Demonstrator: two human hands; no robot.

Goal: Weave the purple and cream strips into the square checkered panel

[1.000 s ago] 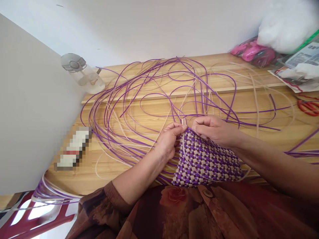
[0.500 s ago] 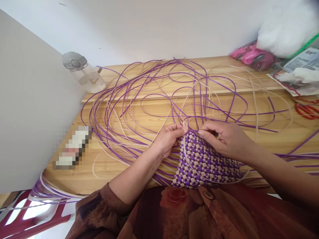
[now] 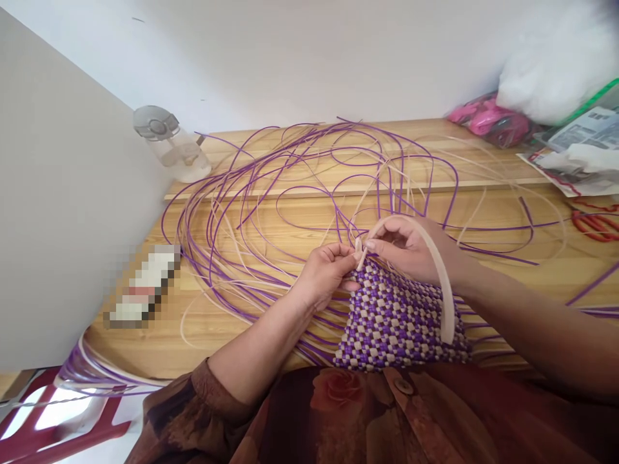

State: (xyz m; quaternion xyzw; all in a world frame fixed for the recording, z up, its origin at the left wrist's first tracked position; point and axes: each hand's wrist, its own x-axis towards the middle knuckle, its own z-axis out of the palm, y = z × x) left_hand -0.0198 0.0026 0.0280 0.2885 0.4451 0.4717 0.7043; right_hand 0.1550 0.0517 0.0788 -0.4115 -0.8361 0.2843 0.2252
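Observation:
A purple and beige checked weave [image 3: 396,316] of flat strips rests against my body at the table's near edge. At its top left corner, my left hand [image 3: 329,274] pinches the woven edge, a small beige loop standing up by the thumb. My right hand [image 3: 411,248] is closed just right of that corner, thumb and index finger pinching a beige strip [image 3: 438,258]. This strip arches over the hand, and its end hangs before the weave. Long loose purple and beige strands [image 3: 222,193] fan out from the weave.
A clear bottle with a grey lid [image 3: 171,145] stands at the back left. A pixelated object [image 3: 145,287] lies on the left of the wooden table [image 3: 290,222]. Red-handled scissors [image 3: 594,225], papers and pink bagged material [image 3: 493,119] are at the right. A red chair [image 3: 106,422] is at lower left.
My right hand has moved left and slightly up to the weave's corner and now holds the beige strip, which earlier hung in a wide loop across the weave. My left hand stays in place.

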